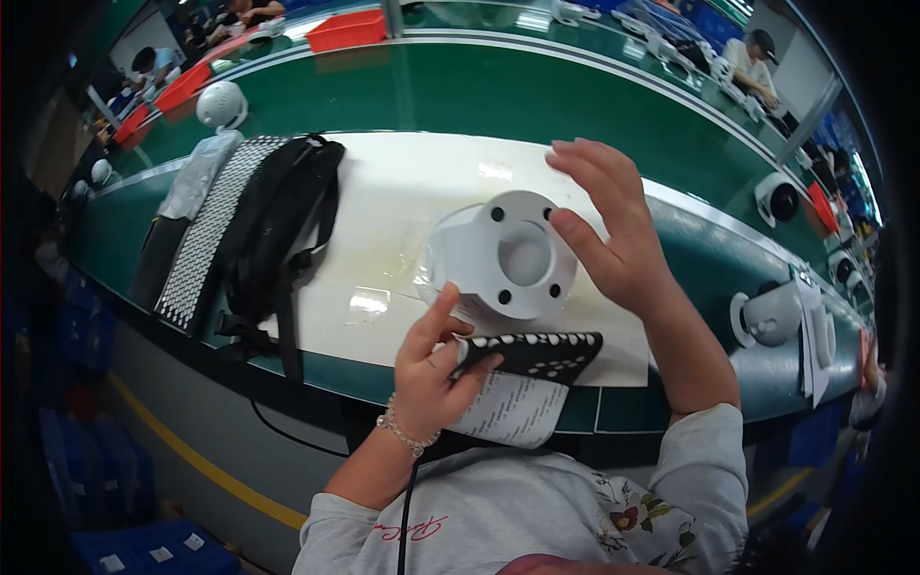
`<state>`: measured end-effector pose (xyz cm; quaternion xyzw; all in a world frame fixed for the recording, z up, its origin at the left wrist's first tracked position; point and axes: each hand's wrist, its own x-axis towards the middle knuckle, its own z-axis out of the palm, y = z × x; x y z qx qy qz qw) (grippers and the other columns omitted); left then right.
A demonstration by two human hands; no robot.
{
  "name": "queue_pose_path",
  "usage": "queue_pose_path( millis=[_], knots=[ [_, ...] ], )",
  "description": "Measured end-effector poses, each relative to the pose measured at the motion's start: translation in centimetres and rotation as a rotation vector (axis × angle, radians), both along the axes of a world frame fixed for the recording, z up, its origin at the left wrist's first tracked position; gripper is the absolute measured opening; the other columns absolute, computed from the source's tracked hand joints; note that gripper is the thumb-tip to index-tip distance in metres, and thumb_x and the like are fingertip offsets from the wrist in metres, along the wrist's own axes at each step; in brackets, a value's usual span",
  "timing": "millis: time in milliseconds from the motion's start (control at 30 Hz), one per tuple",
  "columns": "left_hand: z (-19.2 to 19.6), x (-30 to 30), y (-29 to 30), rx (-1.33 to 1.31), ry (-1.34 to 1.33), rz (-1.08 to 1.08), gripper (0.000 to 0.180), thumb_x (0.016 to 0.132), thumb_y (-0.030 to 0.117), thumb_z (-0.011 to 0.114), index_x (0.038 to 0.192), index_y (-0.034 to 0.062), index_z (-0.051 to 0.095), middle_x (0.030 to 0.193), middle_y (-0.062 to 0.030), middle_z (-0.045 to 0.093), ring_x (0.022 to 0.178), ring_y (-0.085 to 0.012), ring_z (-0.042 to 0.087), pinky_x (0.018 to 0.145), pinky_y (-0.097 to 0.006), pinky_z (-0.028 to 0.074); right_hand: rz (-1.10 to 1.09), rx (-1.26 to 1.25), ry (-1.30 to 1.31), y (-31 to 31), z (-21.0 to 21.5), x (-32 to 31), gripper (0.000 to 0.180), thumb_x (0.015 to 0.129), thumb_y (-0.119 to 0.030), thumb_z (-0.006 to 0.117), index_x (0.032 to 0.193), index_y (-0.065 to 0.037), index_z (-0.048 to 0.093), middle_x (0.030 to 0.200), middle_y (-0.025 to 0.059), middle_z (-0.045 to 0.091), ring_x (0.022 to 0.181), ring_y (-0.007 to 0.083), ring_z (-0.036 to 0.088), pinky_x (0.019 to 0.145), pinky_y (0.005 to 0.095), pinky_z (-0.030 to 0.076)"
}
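A white rounded device (450, 251) lies on its side on a pale board, its ring-shaped base turned up. Several small black round pads sit around that base's flat rim, about a round hollow. Between the thumb and fingers of my left hand (428, 379) is a folded sheet of black round pads (546, 356), dotted with white spots, with a printed white backing. The left index finger reaches to the device's lower left side. My right hand (613, 225) is open over the base's right side, fingers spread. Its thumb tip is at the upper right pad; touching or not, I cannot tell.
On the left lie a black strapped bag (273, 220), a white-dotted black sheet (206, 230) and a clear plastic bag (199, 172). Similar white devices stand at the far left (222, 103) and right (771, 314). Red trays (347, 31) and other workers are beyond.
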<state>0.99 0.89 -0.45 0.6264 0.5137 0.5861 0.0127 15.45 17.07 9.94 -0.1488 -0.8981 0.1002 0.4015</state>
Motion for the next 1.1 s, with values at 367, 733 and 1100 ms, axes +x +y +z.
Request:
queue_pose_path(
  millis=[367,733,1100],
  knots=[
    [0.1,-0.4,-1.1,-0.011,0.041,-0.057,0.023,0.058,0.003,0.076,0.075,0.0016,0.060,0.131,-0.0206,0.039,0.088,-0.0218,0.057,0.063,-0.028,0.048,0.063,-1.078,0.049,8.4,0.8,-3.1,0.023,0.085,-0.030,0.059,0.084,-0.007,0.061,0.071,-0.0009,0.056,0.064,0.0072,0.050,0.058,0.0231,0.039],
    [0.5,-0.5,-1.3,-0.058,0.079,-0.135,0.031,0.055,0.002,0.076,0.084,0.0043,0.065,0.128,-0.0163,0.044,0.089,-0.0221,0.056,0.066,-0.030,0.048,-0.730,0.391,-0.170,23.2,-10.4,-1.1,0.017,0.081,-0.026,0.056,0.081,-0.009,0.062,0.076,0.0052,0.056,0.078,0.0244,0.055,0.067,0.0380,0.043],
    [0.2,0.0,-1.1,-0.112,0.029,-0.064,0.026,0.058,0.003,0.074,0.082,0.0040,0.062,0.116,-0.0145,0.054,0.083,-0.0231,0.056,0.063,-0.030,0.047,-0.599,-0.251,-0.551,8.3,-12.5,8.8,0.054,0.090,-0.037,0.043,0.129,-0.002,0.035,0.137,0.0162,0.031,0.130,0.0272,0.026,0.103,0.0412,0.019]
  ],
)
